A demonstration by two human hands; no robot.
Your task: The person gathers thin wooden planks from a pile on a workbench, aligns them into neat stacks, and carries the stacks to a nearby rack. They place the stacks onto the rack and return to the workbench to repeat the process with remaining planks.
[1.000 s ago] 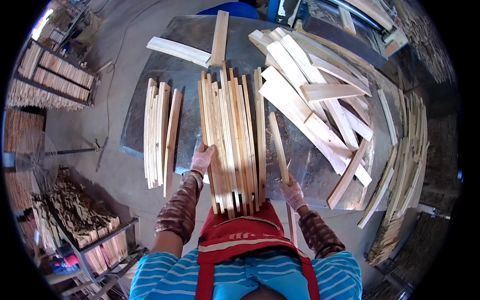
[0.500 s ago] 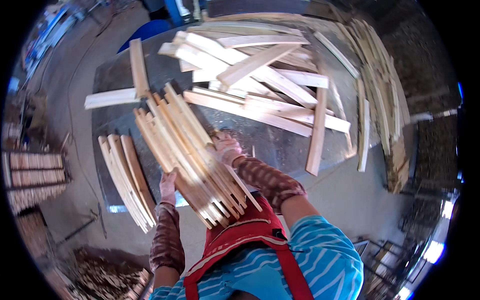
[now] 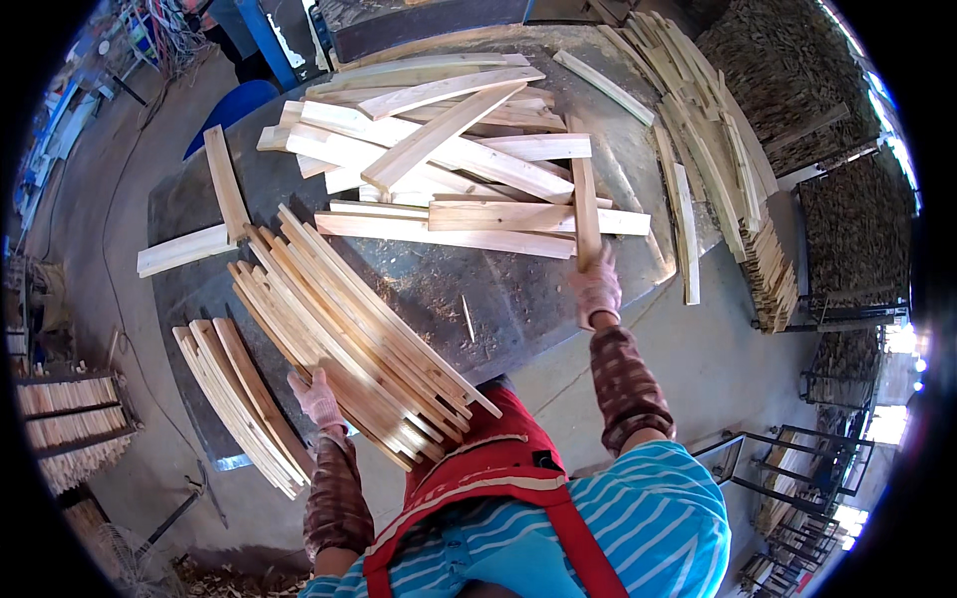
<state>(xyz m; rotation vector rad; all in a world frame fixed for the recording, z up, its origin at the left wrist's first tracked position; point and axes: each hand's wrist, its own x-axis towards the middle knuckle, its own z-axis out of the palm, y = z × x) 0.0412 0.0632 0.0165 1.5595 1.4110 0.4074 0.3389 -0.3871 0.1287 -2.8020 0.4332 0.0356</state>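
Note:
A stack of long, narrow wooden strips (image 3: 344,334) slants across the near left of the table, its lower ends reaching over the edge toward my red apron. My gloved left hand (image 3: 318,401) grips the stack's left side near those lower ends; part of its fingers is hard to see. Farther right, my gloved right hand (image 3: 597,289) is closed around the near end of a flat wooden board (image 3: 585,204). The far end of this board lies against a loose pile of pale boards (image 3: 439,154).
Several curved strips (image 3: 244,399) lie left of the stack, near the table's (image 3: 429,289) corner. Two boards (image 3: 227,184) meet beyond them. A small splinter (image 3: 468,319) lies mid-table. Long slats (image 3: 698,149) are heaped at the right, and metal racks (image 3: 797,468) stand on the floor.
My right hand has left the right side of the strip stack and moved right to the board's near end. My left hand stays at the stack. The whole view has shifted.

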